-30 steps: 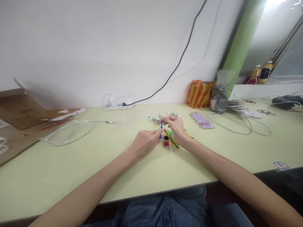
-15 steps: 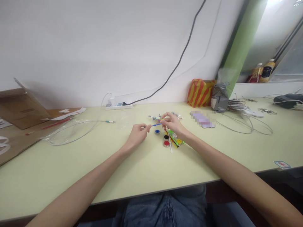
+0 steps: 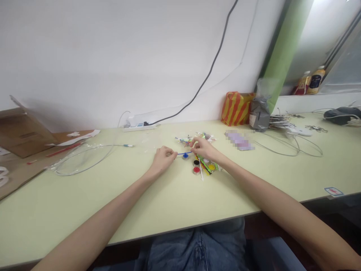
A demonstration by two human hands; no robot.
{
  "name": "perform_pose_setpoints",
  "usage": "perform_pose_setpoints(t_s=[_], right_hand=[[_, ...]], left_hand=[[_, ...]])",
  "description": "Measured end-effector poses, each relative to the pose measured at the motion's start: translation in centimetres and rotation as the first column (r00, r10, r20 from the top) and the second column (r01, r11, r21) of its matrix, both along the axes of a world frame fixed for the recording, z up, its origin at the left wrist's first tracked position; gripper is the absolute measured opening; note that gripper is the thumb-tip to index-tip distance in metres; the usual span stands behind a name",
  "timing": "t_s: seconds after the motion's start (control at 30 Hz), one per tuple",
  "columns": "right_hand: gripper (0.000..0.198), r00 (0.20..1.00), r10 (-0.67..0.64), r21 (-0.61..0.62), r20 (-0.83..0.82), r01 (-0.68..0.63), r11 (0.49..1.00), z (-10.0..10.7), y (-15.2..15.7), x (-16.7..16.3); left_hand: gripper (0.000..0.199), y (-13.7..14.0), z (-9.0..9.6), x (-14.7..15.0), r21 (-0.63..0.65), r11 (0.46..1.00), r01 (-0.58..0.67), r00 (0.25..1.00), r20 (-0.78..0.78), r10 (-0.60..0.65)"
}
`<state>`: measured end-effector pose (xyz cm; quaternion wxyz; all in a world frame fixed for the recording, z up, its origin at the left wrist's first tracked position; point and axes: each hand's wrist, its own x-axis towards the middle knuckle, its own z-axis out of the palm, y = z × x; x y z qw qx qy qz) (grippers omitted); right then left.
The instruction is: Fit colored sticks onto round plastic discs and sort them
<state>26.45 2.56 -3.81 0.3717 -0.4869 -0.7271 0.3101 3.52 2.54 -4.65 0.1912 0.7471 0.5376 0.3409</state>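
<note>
A thin blue plastic strip point(image 3: 182, 153) stretches level between my hands. One end is pinched by my left hand point(image 3: 164, 158), the other by my right hand point(image 3: 202, 148). At the strip's middle, a small round blue disc piece point(image 3: 185, 156) sits just below; whether the two touch I cannot tell. Near my right hand lie a red disc point(image 3: 196, 170), a black disc point(image 3: 196, 162) and a yellow disc point(image 3: 211, 166), mixed with coloured strips. Among them a white arrow-tipped strip point(image 3: 201, 173) points toward me. My fingers partly hide the strip's ends.
Behind my hands is a heap of small coloured pieces point(image 3: 186, 140) with clear plastic. A phone-like lilac rectangle point(image 3: 241, 141) lies to the right, blurred out. A coiled cable point(image 3: 93, 173) and a cardboard box point(image 3: 26, 130) are on the left, a power strip point(image 3: 139, 127) by the wall.
Both hands have lowered the blue strip, from above and behind the blue disc down to the disc's top. The grip at both ends stays. The whole view has shifted slightly.
</note>
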Motion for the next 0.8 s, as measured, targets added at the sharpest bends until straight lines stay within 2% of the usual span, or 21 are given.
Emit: perform_pose_setpoints(t_s=[0.17, 0.33, 0.47, 0.6, 0.7, 0.8], right_hand=[[0.026, 0.998, -0.037, 0.034, 0.056, 0.035, 0.999, 0.3, -0.5, 0.0], [0.006, 0.993, 0.058, 0.006, 0.106, -0.059, 0.998, 0.9, -0.5, 0.2], [0.008, 0.989, 0.086, 0.013, 0.123, -0.088, 0.996, 1.1, -0.3, 0.3], [0.005, 0.995, 0.057, -0.028, 0.084, -0.055, 0.998, 1.0, -0.4, 0.4], [0.007, 0.995, 0.050, -0.016, 0.091, -0.048, 0.999, 0.9, -0.4, 0.4], [0.025, 0.983, 0.069, 0.040, 0.170, -0.077, 0.996, 0.8, -0.3, 0.4]], left_hand=[[0.032, 0.1, -0.1, -0.1, -0.027, 1.000, -0.002, 0.999, -0.035, 0.001], [0.033, 0.2, 0.0, -0.1, -0.049, 0.999, -0.009, 0.999, -0.041, 0.007], [0.031, 0.2, -0.1, -0.1, -0.052, 0.999, -0.011, 0.999, -0.041, 0.009], [0.029, 0.2, -0.2, -0.1, -0.043, 0.999, -0.005, 0.999, -0.047, 0.003], [0.029, 0.2, -0.3, -0.2, -0.040, 0.999, 0.000, 0.999, -0.047, -0.002], [0.030, 0.3, -0.2, -0.2, -0.033, 0.999, -0.008, 0.999, -0.046, 0.007]])
